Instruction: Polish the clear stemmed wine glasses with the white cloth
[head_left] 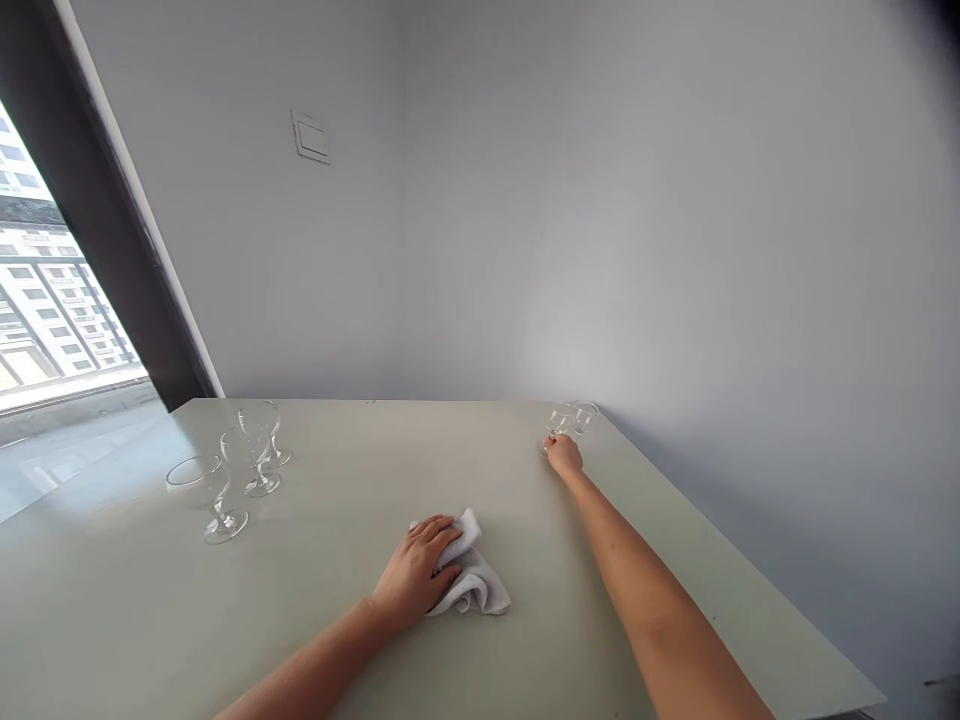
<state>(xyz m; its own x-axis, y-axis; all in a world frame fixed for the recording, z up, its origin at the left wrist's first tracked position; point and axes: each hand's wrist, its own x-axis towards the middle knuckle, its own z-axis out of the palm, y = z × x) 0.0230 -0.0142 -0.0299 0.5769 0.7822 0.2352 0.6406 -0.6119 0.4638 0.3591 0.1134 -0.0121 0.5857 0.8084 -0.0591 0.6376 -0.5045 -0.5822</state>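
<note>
Near the front middle of the table, my left hand [416,565] is closed on a crumpled white cloth [480,582], which spreads out to its right. My right hand [564,455] reaches to the far right part of the table, its fingers closed round the stem of a small clear glass [559,420]. Just behind and to the right of that one is another clear glass [584,414], close to the wall.
Three stemmed glasses stand upright at the left: a front one [201,487], a middle one [246,447] and a rear one [260,417]. Grey walls [600,200] border the pale table [337,620] behind and at the right.
</note>
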